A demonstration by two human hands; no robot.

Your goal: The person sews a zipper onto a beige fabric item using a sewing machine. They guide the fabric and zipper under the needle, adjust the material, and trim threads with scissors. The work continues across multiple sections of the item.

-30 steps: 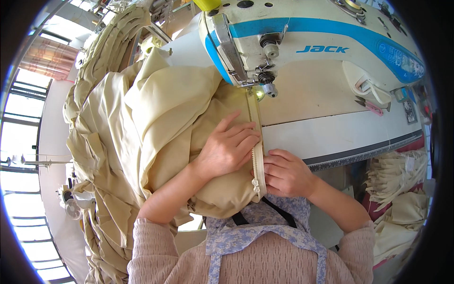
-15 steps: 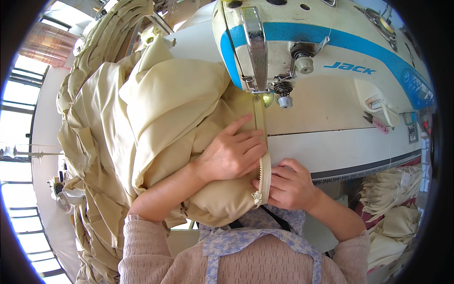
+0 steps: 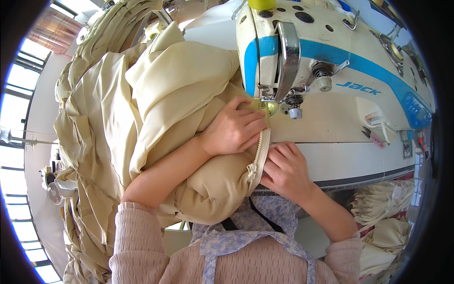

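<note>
A large bundle of cream cloth (image 3: pixel 175 94) lies under the head of a white and blue sewing machine (image 3: pixel 279 52). Along its right edge runs a cream zipper (image 3: pixel 257 154), from the needle area down to a pull at its near end. My left hand (image 3: pixel 235 125) rests palm down on the cloth, its bent fingers spread across the zipper just in front of the presser foot, which is partly hidden. Below and to the right, my right hand (image 3: pixel 287 168) pinches the edge of the zipper tape; its fingertips are partly hidden behind the tape.
Pink-handled snips (image 3: pixel 373 138) lie beneath the machine arm at right. A dark ruler strip (image 3: pixel 340 182) edges the white table. More cream cloth hangs in folds (image 3: pixel 90 156) at left, and stacked cloth pieces (image 3: pixel 380 203) are at lower right.
Both hands have moved up in the picture, with the zipper's near end. My left hand's fingers have drawn in closer to the needle area. The machine appears farther right as the view shifted.
</note>
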